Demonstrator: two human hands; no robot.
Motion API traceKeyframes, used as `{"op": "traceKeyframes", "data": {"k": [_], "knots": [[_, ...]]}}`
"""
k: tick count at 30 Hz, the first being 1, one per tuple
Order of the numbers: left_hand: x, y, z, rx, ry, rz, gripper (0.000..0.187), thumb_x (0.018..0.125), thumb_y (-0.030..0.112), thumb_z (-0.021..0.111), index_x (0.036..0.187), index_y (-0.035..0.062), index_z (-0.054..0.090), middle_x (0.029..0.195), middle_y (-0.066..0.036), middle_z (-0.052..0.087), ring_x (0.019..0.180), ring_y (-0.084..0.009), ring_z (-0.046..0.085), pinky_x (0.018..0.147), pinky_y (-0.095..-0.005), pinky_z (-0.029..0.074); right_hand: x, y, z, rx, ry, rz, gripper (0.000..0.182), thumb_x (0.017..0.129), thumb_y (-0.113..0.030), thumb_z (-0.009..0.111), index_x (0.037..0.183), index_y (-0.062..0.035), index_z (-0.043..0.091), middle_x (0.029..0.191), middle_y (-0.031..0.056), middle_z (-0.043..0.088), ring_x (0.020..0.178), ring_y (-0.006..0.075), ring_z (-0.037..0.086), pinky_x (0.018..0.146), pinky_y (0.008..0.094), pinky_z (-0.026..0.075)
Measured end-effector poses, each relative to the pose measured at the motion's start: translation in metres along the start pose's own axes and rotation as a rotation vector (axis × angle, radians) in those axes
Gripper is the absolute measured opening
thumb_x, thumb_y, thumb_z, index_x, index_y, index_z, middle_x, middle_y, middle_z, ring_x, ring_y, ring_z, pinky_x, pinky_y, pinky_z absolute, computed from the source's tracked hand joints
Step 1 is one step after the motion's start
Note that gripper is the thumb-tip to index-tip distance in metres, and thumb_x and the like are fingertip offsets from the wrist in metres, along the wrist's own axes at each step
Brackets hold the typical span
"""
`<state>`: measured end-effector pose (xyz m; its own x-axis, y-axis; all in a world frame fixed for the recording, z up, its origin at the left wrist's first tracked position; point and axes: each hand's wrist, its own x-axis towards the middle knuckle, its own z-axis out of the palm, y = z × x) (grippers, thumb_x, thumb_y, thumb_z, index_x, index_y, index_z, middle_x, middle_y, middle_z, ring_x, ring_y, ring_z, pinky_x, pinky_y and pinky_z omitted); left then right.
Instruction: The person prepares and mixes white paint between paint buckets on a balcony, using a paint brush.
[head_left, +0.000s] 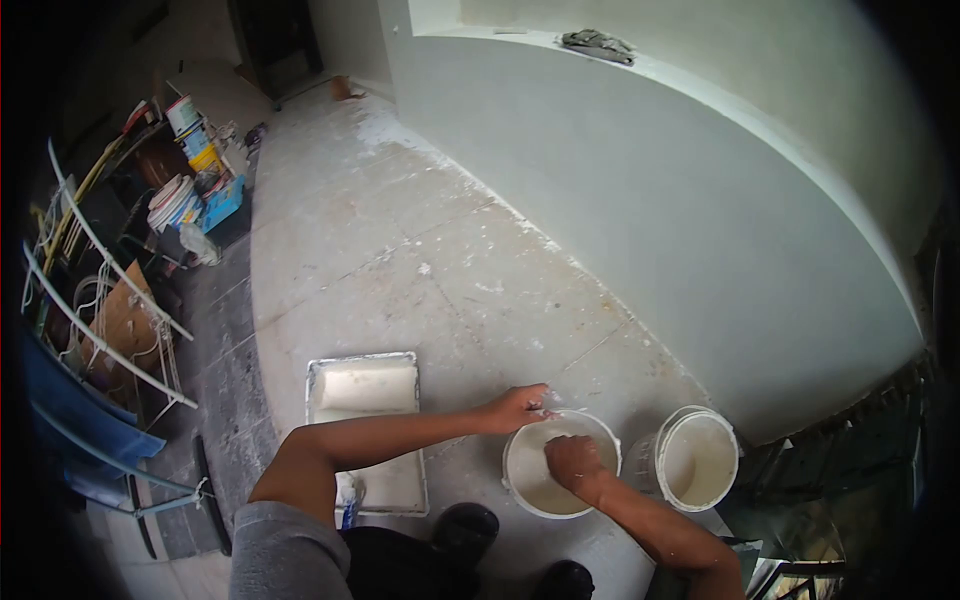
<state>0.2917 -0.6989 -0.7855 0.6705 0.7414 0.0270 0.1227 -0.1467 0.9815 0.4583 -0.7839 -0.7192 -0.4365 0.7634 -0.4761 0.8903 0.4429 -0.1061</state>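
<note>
A white bucket with pale contents stands on the floor in front of me. At its far left rim is my left hand, its fingers closed about the edge. My right hand is a fist over the bucket's opening; whatever it may grip is hidden. Left of the bucket lies a paint tray coated in white, with a wide paint roller across its far end. A second white bucket, with pale residue on its inner wall, stands to the right.
A low curved grey wall runs along the right, with a crumpled grey cloth on its ledge. Stacked paint buckets, a blue tray and curved white rails crowd the left. The floor is spattered white.
</note>
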Motion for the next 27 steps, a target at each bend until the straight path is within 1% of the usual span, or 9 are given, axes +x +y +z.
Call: {"op": "traceKeyframes", "data": {"k": [4, 7, 10, 11, 14, 16, 22, 26, 27], "knots": [[-0.002, 0.024, -0.006, 0.089, -0.049, -0.099, 0.023, 0.091, 0.01, 0.062, 0.108, 0.003, 0.049, 0.067, 0.001, 0.05, 0.067, -0.0031, 0.046, 0.058, -0.0232, 0.038, -0.003, -0.005, 0.016, -0.072, -0.259, -0.038, 0.018, 0.083, -0.015, 0.057, 0.092, -0.008, 0.071, 0.093, 0.0145, 0.07, 0.09, 0.0286, 0.069, 0.078, 0.0434, 0.052], [0.0, 0.022, -0.008, 0.142, -0.065, -0.077, 0.032, 0.09, 0.007, 0.062, 0.118, 0.0041, 0.047, 0.064, 0.002, 0.048, 0.065, -0.0028, 0.045, 0.057, -0.0224, 0.037, -0.003, -0.013, -0.002, 0.016, -0.236, -0.139, 0.021, 0.084, -0.017, 0.054, 0.095, -0.0075, 0.069, 0.095, 0.0156, 0.069, 0.09, 0.0282, 0.069, 0.077, 0.0422, 0.053], [0.0, 0.014, -0.009, 0.081, -0.053, -0.046, 0.042, 0.089, 0.002, 0.061, 0.126, 0.0043, 0.043, 0.066, 0.001, 0.049, 0.064, -0.0038, 0.044, 0.058, -0.0226, 0.038, 0.012, 0.0, 0.02, -0.057, 0.16, 0.002, 0.017, 0.083, -0.018, 0.056, 0.09, -0.0102, 0.069, 0.086, 0.0111, 0.069, 0.083, 0.0251, 0.069, 0.07, 0.0395, 0.054], [0.0, 0.019, -0.008, 0.062, -0.018, -0.06, 0.042, 0.089, -0.003, 0.057, 0.127, 0.0038, 0.042, 0.068, 0.0, 0.05, 0.068, -0.0055, 0.052, 0.064, -0.0231, 0.044, 0.013, 0.003, 0.027, -0.064, 0.222, 0.023, 0.017, 0.082, -0.017, 0.054, 0.084, -0.0101, 0.07, 0.085, 0.0118, 0.07, 0.079, 0.0257, 0.07, 0.066, 0.0377, 0.053], [0.011, 0.013, -0.01, -0.181, -0.057, -0.16, 0.041, 0.09, -0.006, 0.053, 0.127, 0.0034, 0.039, 0.072, -0.002, 0.053, 0.101, -0.015, 0.064, 0.075, -0.0227, 0.047, 0.005, -0.008, 0.022, -0.104, -0.136, -0.007, 0.017, 0.08, -0.014, 0.058, 0.087, -0.0086, 0.073, 0.092, 0.0132, 0.071, 0.088, 0.0284, 0.069, 0.069, 0.0385, 0.053], [0.017, 0.01, -0.013, -0.022, -0.042, -0.164, 0.036, 0.091, -0.003, 0.056, 0.123, 0.0039, 0.041, 0.071, -0.002, 0.054, 0.092, -0.0104, 0.064, 0.07, -0.0207, 0.045, 0.007, -0.015, 0.001, 0.033, -0.354, -0.127, 0.023, 0.08, -0.014, 0.058, 0.096, -0.0042, 0.071, 0.1, 0.0158, 0.07, 0.094, 0.0315, 0.068, 0.077, 0.0411, 0.053], [0.017, 0.024, -0.017, 0.033, -0.078, -0.194, 0.031, 0.092, 0.002, 0.057, 0.12, 0.004, 0.045, 0.074, -0.001, 0.055, 0.079, -0.0029, 0.055, 0.064, -0.0213, 0.043, 0.021, 0.004, 0.012, 0.033, 0.023, 0.131, 0.026, 0.081, -0.012, 0.055, 0.101, -0.0044, 0.07, 0.103, 0.0163, 0.069, 0.097, 0.0295, 0.067, 0.077, 0.0409, 0.053], [0.019, 0.02, -0.017, 0.028, -0.094, -0.178, 0.032, 0.091, 0.001, 0.057, 0.121, 0.0039, 0.045, 0.075, -0.001, 0.055, 0.082, -0.0039, 0.057, 0.066, -0.0215, 0.044, 0.017, -0.015, -0.007, -0.025, -0.38, -0.093, 0.022, 0.083, -0.012, 0.055, 0.098, -0.0024, 0.069, 0.097, 0.0151, 0.069, 0.094, 0.0287, 0.068, 0.077, 0.0384, 0.054], [0.019, 0.019, -0.016, 0.03, -0.095, -0.181, 0.032, 0.091, 0.001, 0.057, 0.121, 0.0038, 0.045, 0.075, -0.001, 0.055, 0.083, -0.0041, 0.057, 0.067, -0.0215, 0.044, 0.018, -0.014, -0.006, 0.031, -0.278, -0.076, 0.022, 0.082, -0.012, 0.056, 0.098, -0.0027, 0.069, 0.097, 0.0151, 0.07, 0.095, 0.0285, 0.068, 0.077, 0.0378, 0.054]]}}
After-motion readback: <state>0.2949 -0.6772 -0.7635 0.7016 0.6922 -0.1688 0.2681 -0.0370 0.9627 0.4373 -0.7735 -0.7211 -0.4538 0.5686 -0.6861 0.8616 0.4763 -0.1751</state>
